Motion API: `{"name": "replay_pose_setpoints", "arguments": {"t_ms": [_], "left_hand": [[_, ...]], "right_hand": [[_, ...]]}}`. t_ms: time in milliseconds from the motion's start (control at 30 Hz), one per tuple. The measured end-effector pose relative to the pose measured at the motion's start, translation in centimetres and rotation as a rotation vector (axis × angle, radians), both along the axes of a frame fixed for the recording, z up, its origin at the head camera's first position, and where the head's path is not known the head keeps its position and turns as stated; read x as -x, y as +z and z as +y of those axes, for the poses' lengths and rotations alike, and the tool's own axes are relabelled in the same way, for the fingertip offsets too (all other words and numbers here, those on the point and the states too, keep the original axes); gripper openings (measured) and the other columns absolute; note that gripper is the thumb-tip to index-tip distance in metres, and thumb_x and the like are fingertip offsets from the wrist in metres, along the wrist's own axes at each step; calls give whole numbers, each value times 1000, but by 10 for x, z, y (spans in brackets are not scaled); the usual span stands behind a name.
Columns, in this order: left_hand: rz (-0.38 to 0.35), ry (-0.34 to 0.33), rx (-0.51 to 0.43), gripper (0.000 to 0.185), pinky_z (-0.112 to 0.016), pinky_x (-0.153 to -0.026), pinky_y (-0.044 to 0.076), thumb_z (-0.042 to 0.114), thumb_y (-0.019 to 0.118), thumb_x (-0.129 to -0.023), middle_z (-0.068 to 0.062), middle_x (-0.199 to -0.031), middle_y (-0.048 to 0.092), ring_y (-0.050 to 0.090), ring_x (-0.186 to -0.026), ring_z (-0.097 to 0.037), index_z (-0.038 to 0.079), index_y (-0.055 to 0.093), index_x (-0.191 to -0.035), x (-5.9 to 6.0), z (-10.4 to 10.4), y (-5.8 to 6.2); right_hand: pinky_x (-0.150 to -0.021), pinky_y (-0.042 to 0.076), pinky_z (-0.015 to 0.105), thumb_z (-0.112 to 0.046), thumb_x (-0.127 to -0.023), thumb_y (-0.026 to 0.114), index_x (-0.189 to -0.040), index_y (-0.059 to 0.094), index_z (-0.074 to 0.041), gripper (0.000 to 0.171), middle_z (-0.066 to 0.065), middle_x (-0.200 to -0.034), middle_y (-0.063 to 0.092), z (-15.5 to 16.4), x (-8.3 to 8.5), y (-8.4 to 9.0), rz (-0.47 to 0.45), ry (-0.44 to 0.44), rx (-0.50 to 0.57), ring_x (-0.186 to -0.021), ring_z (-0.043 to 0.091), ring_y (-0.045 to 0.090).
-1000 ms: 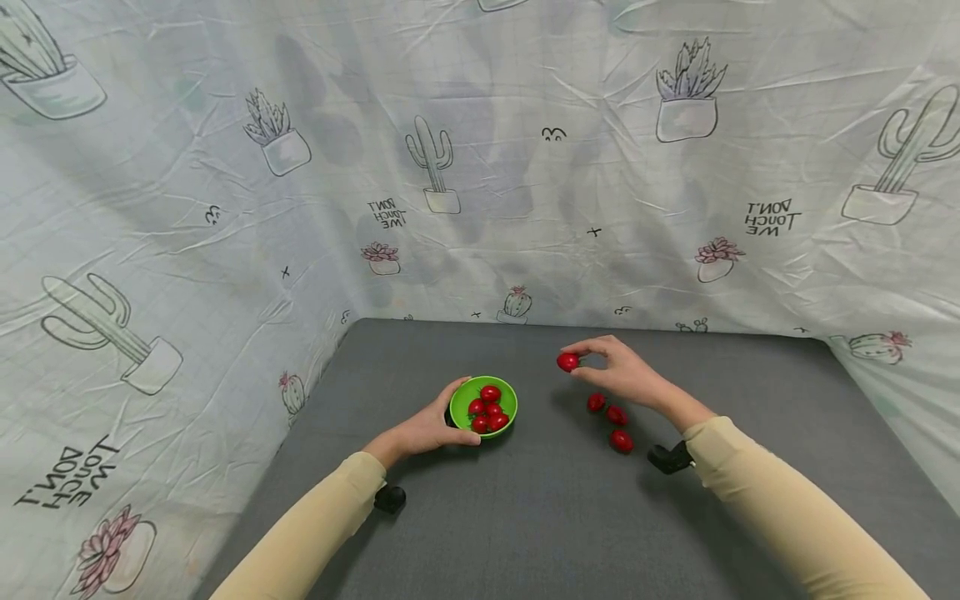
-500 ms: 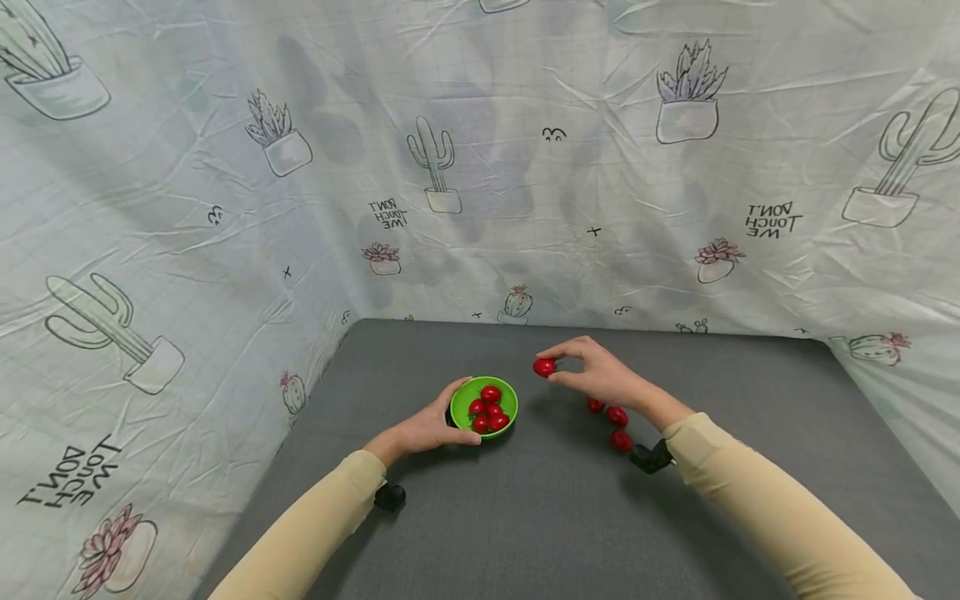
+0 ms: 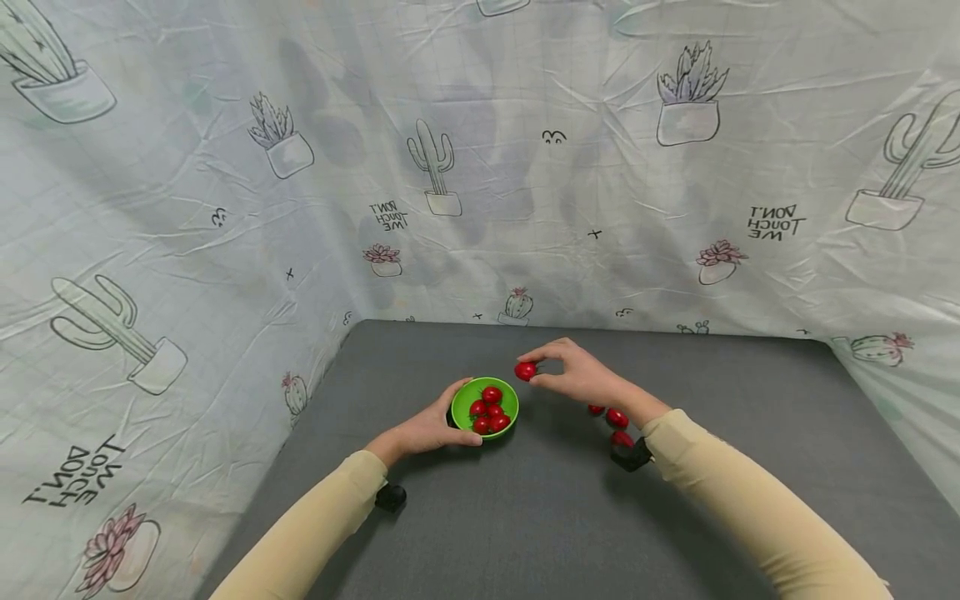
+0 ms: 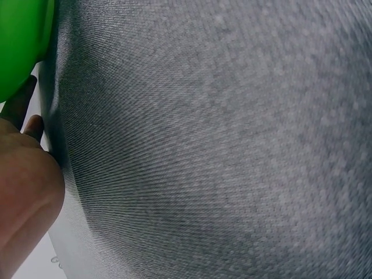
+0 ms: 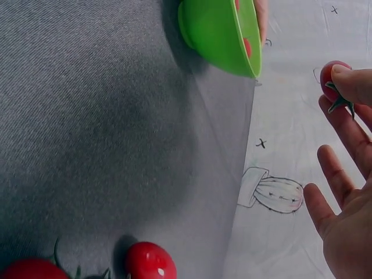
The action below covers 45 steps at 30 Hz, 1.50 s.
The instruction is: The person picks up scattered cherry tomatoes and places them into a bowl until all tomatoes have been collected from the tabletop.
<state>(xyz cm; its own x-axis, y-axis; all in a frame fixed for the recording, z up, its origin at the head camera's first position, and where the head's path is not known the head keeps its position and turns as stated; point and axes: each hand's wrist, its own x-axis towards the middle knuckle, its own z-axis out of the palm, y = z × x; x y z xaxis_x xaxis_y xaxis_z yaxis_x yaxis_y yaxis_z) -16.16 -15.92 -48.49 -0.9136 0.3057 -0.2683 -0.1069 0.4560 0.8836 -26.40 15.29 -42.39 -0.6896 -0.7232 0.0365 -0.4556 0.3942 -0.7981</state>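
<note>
A small green bowl (image 3: pixel 465 398) stands on the dark grey table with several red cherry tomatoes (image 3: pixel 491 396) inside. My left hand (image 3: pixel 429 428) holds the bowl from its left side, thumb along the near rim and fingers round the far side. In the left wrist view only part of the green bowl (image 4: pixel 20 46) shows. My right hand (image 3: pixel 573 372) pinches one cherry tomato (image 3: pixel 525 371) between thumb and finger, just right of the bowl and raised above the table. The right wrist view shows green leaves on that tomato (image 5: pixel 326 74), with the other fingers spread loosely.
Loose cherry tomatoes (image 3: pixel 617 418) lie on the table (image 3: pixel 510 517) under the right forearm, partly hidden by it. Black wrist cameras (image 3: pixel 632 454) sit below both wrists. A pale cloth (image 3: pixel 480 167) printed with cacti hangs behind and to the left.
My right hand has moved left with the pinched tomato, closer to the bowl. The left hand and the bowl have stayed put.
</note>
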Motion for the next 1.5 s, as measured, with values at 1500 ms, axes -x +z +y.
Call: {"name": "replay_pose_setpoints", "arguments": {"t_ms": [1500], "left_hand": [[-39, 9, -18, 103, -53, -115, 30, 32, 82, -89, -4, -163, 26, 32, -146, -24, 29, 12, -164, 1, 1, 1]], "right_hand": [[-101, 43, 52, -23, -95, 77, -127, 74, -29, 32, -12, -123, 66, -50, 10, -24, -20, 78, -38, -128, 24, 44]]}}
